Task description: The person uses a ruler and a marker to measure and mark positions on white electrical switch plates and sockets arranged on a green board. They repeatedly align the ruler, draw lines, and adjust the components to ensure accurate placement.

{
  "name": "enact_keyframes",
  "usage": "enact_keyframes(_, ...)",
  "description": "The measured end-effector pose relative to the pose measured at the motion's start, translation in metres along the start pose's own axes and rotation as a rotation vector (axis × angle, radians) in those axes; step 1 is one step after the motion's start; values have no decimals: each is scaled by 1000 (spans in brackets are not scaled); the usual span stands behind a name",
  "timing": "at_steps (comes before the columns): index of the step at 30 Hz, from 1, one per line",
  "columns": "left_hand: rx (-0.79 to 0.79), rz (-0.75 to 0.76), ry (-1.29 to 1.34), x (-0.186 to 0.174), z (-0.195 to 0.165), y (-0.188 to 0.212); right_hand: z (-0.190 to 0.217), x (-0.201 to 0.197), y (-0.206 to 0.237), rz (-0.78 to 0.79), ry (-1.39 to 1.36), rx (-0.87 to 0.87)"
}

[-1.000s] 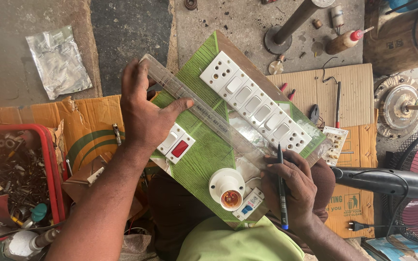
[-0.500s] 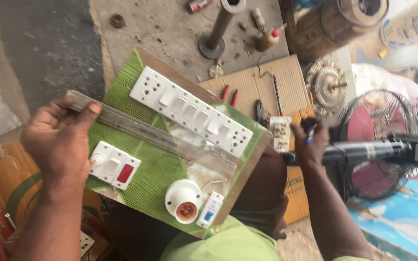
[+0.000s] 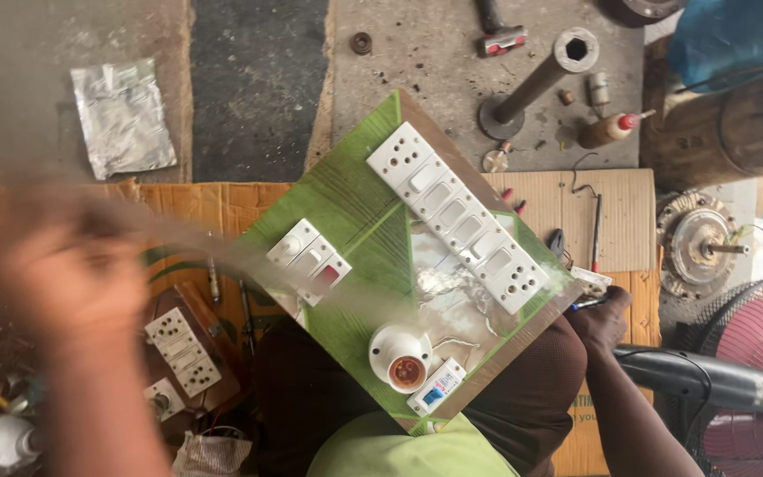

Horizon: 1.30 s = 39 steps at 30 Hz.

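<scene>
A green board [image 3: 373,221] lies across my lap. It carries a long white switch strip [image 3: 457,216], a small white switch plate with a red rocker [image 3: 311,261], a white lamp holder [image 3: 399,358] and a small white-and-blue breaker [image 3: 434,389]. My left hand [image 3: 55,274] is a blur out to the left of the board, gripping a clear ruler [image 3: 249,265] that shows as a faint streak reaching back over the board. My right hand [image 3: 602,320] rests at the board's right edge and holds a dark pen [image 3: 586,304].
Cardboard [image 3: 611,221] covers the floor under the board. Behind it stand a metal pipe on a base [image 3: 532,84], a glue bottle [image 3: 611,128] and a foil packet [image 3: 121,115]. To the right are a motor part [image 3: 695,243] and a red fan [image 3: 752,353]. Spare switch plates [image 3: 183,349] lie at the left.
My left hand has swept left off the board with the ruler, blurring. My right hand has come back from the fan side to the board's right edge. The view has swung.
</scene>
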<state>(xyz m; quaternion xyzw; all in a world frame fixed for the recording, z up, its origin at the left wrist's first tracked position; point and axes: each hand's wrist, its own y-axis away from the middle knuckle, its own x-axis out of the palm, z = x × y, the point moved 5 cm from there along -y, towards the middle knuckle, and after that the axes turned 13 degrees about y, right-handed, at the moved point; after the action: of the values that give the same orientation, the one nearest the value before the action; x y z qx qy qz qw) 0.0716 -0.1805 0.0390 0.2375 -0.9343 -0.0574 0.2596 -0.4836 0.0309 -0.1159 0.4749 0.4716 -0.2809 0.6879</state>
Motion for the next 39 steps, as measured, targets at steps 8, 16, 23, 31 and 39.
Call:
enact_keyframes(8,144,-56,-832,-93,-53,32,-3,4,-8,-4,78,21)
enact_keyframes(16,-287,288,-445,-79,95,83,-7,-8,-14,-70,-443,-92)
enact_keyframes(23,-498,201,-518,-85,152,130,-31,-88,-16,-246,-636,-310)
enact_keyframes(31,-345,174,-366,-88,143,159,44,-145,52,-87,-823,-668)
enact_keyframes(39,-302,206,-386,-70,121,166,134,-126,121,101,-870,-1085)
